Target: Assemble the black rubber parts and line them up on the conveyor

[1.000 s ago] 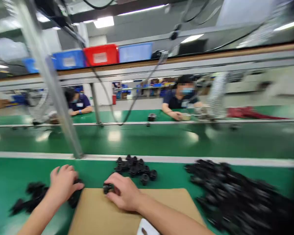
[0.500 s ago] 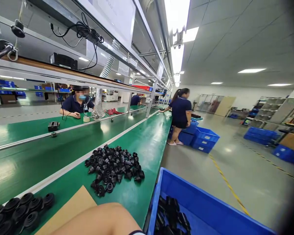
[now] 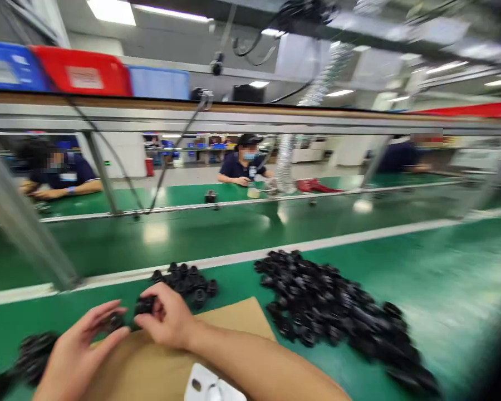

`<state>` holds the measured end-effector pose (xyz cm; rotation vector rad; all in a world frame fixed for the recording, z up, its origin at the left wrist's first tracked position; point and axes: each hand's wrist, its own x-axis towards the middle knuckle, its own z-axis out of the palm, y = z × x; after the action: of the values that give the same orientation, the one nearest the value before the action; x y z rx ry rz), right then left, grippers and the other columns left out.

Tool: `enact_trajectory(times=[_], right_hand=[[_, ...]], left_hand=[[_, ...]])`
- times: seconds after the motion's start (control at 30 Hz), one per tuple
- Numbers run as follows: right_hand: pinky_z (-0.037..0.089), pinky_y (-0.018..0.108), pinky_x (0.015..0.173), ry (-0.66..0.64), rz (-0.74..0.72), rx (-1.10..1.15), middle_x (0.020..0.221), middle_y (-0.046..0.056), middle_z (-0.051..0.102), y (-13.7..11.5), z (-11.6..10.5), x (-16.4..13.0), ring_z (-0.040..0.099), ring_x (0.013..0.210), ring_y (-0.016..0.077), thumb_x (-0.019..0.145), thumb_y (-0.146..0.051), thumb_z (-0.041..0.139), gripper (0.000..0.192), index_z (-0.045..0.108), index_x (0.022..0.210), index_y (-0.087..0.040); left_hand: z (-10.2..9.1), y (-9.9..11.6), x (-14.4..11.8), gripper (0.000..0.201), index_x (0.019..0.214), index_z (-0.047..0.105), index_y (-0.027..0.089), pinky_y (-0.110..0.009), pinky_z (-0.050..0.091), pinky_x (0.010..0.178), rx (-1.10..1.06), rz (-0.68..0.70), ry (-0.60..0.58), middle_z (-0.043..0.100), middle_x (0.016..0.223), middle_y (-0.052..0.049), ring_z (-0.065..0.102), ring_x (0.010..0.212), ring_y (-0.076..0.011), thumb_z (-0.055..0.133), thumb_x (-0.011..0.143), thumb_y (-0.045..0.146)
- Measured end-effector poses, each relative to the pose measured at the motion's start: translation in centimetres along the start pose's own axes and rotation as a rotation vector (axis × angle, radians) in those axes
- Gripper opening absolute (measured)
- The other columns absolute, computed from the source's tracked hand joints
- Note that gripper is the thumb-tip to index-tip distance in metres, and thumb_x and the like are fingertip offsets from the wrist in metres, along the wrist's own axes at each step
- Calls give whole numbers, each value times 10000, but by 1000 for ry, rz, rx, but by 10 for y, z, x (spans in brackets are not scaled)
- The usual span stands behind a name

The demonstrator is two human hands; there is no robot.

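Note:
My left hand (image 3: 73, 352) holds a small black round part (image 3: 115, 322) between thumb and fingers, above a brown cardboard sheet (image 3: 234, 318). My right hand (image 3: 167, 318) pinches another small black part (image 3: 145, 304) right beside it; the two parts are close together. A small cluster of black parts (image 3: 187, 278) lies just beyond my hands. A large heap of black parts (image 3: 329, 306) spreads to the right on the green bench top (image 3: 421, 262). More black pieces (image 3: 33, 351) lie at the left. The view is blurred.
A green conveyor belt (image 3: 192, 239) runs behind a white strip. Two seated people (image 3: 242, 164) work across it, another at the far right. A slanted metal post (image 3: 20, 223) stands at the left. Red and blue bins (image 3: 81, 69) sit on the overhead shelf. A white object (image 3: 204, 384) lies near my forearm.
The view swung far right down the line and back to the bench. My hands rose from the bench and cardboard, each now pinching a black part, close together.

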<state>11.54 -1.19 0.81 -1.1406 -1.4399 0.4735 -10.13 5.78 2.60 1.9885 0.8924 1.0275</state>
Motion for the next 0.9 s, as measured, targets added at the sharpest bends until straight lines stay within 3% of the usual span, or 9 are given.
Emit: enact_trajectory(times=[0.17,0.4,0.53,0.73,0.9], right_hand=[[413,268,583,-74,-94,57,927,0,603,-6,-9,-2,527,650,139,895,-270,688,269,641,1157,-232],[479,306,616,-155,-197,3,1145,79,639,-5,-7,-2,587,740,180,990,-267,634,266,623,1255,-247],[492,309,611,-172,-207,9,1177,79,633,-5,-8,-2,590,735,176,1019,-277,621,278,619,1297,-270],[504,309,616,-202,-263,-38,1160,82,629,-6,-9,-3,594,746,175,1040,-296,600,291,633,1329,-273],[562,304,646,-193,-321,-88,1158,82,661,-8,-1,0,649,834,197,1058,-379,634,280,655,1312,-262]], left_hand=[[8,9,0,553,1220,789,199,-365,660,946,-201,-84,-49,787,1136,-106,765,1031,-305,868,794,543],[14,8,-5,478,1392,713,283,-351,593,1040,-245,87,-90,713,1268,-95,667,1187,-271,747,969,501],[12,14,-7,406,1416,693,313,-307,579,999,-278,128,-144,686,1274,-90,651,1164,-243,671,1038,460],[17,17,-4,373,1362,733,310,-305,580,1020,-297,140,-142,696,1250,-87,663,1156,-239,720,1010,432],[1,4,-13,429,1226,805,263,-360,625,1018,-233,56,-76,741,1242,-97,705,1168,-308,806,909,553]])
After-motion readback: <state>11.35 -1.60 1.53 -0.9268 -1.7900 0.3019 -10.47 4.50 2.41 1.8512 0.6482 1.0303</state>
